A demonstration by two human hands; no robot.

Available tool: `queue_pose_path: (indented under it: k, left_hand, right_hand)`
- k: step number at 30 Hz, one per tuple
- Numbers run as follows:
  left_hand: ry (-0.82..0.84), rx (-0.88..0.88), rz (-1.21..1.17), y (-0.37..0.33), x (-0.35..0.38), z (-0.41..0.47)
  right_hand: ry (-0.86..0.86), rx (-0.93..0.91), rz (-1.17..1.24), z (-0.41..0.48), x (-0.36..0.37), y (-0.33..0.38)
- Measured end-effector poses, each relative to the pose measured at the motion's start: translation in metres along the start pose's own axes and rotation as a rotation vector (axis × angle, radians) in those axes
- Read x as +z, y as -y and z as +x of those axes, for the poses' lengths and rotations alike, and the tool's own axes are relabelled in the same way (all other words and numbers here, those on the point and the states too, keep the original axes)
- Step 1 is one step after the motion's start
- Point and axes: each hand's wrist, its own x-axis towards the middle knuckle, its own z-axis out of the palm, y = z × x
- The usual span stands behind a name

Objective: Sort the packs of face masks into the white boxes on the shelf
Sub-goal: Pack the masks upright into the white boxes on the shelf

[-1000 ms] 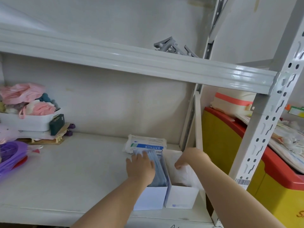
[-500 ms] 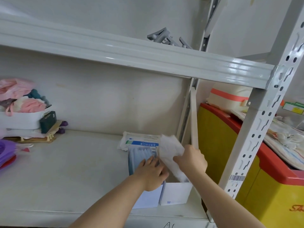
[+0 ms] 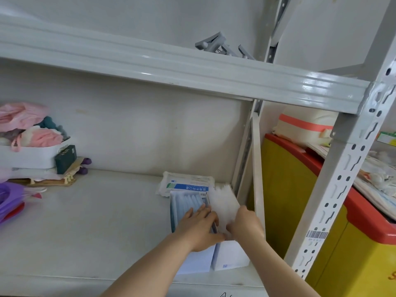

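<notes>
Far to the left of the left hand (image 3: 199,228), a white tray (image 3: 32,155) on the shelf (image 3: 96,221) holds pink bags. A dark green box (image 3: 65,158) leans against the tray, and a purple item (image 3: 8,200) lies in front of it at the edge of view.

Just beyond the left hand's fingertips, a flat pack (image 3: 186,185) with a blue label lies on the shelf, behind the two boxes. Under the left hand stands the left box (image 3: 192,262), open at the top, with blue packs (image 3: 184,203) standing on edge inside it. The left hand lies palm down over that opening, fingers straight and resting on the blue packs, gripping nothing. Its thumb points toward the right box (image 3: 231,256).

Between the two hands, and rising past their fingertips, is the white pack (image 3: 222,202). It is tilted, with its far end up over the back of the boxes. The right hand (image 3: 246,224) holds it by the near end, fingers curled and pinching it. The hand hides that end, so I cannot tell whether the pack reaches into the box.

The right box stands directly below the right hand, side by side with the left box and touching it. To the right of the right hand rises a grey slotted post (image 3: 342,179) with a barcode sticker, and past it stands a yellow bin (image 3: 300,200) with a red lid.
</notes>
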Motion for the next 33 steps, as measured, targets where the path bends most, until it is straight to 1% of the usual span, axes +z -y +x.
queue_pose_path:
  k: [2, 3, 4, 5, 6, 7, 8, 9, 11, 12, 14, 16, 17, 19, 22, 27, 30, 33]
  left_hand:
    - [-0.008, -0.001, 0.009, -0.002, 0.0, 0.0]
    - [-0.008, -0.003, 0.014, -0.002, 0.0, 0.0]
    - [-0.004, -0.005, 0.017, -0.001, -0.001, 0.001]
    - [0.003, -0.005, 0.019, -0.001, -0.001, 0.001]
    - [0.012, -0.006, 0.015, 0.0, -0.001, 0.002]
    - [0.018, -0.006, 0.009, 0.0, 0.0, 0.002]
    - [0.019, -0.008, 0.001, 0.0, 0.0, 0.003]
    - [0.018, -0.009, -0.005, 0.0, 0.0, 0.003]
    - [0.019, -0.01, -0.019, 0.001, -0.001, 0.001]
    - [0.02, -0.008, -0.018, 0.001, -0.001, 0.0]
    - [0.025, -0.001, -0.01, 0.001, -0.002, 0.0]
    - [0.042, -0.001, -0.005, 0.001, -0.002, 0.0]
    - [0.053, -0.002, -0.002, 0.001, -0.002, 0.0]
    - [0.076, -0.002, 0.002, 0.0, -0.002, -0.001]
    - [0.092, -0.005, -0.011, 0.0, -0.003, 0.0]
    - [0.072, -0.014, -0.008, 0.002, 0.0, 0.003]
    - [0.065, -0.009, 0.013, 0.003, 0.001, 0.002]
    - [0.075, -0.001, 0.019, 0.004, 0.002, 0.004]
  right_hand:
    - [0.126, -0.011, -0.055, 0.002, -0.004, -0.004]
    - [0.181, -0.034, -0.027, 0.004, -0.007, -0.004]
    - [0.211, -0.069, 0.05, 0.005, -0.01, -0.002]
    - [0.2, -0.095, 0.16, 0.006, -0.013, 0.002]
    - [0.15, -0.105, 0.265, 0.004, -0.015, 0.007]
    - [0.052, -0.118, 0.305, 0.002, -0.016, 0.009]
    - [-0.055, -0.148, 0.247, 0.0, -0.015, 0.011]
    - [-0.11, -0.184, 0.096, -0.001, -0.012, 0.01]
    - [-0.105, -0.248, -0.21, -0.007, -0.001, 0.007]
    - [-0.085, -0.238, -0.271, -0.008, 0.005, 0.006]
    - [-0.091, -0.198, -0.233, -0.012, 0.011, 0.004]
    - [-0.159, -0.187, -0.104, -0.015, 0.008, 0.002]
    - [-0.197, -0.202, -0.094, -0.017, 0.006, 0.001]
    - [-0.231, -0.28, -0.174, -0.019, 0.004, -0.002]
    - [-0.198, -0.348, -0.229, -0.025, 0.004, -0.003]
    - [-0.25, -0.393, -0.249, -0.027, 0.006, 0.002]
    - [-0.241, -0.381, -0.244, -0.028, 0.009, 0.002]
    - [-0.294, -0.371, -0.202, -0.027, 0.002, 0.0]
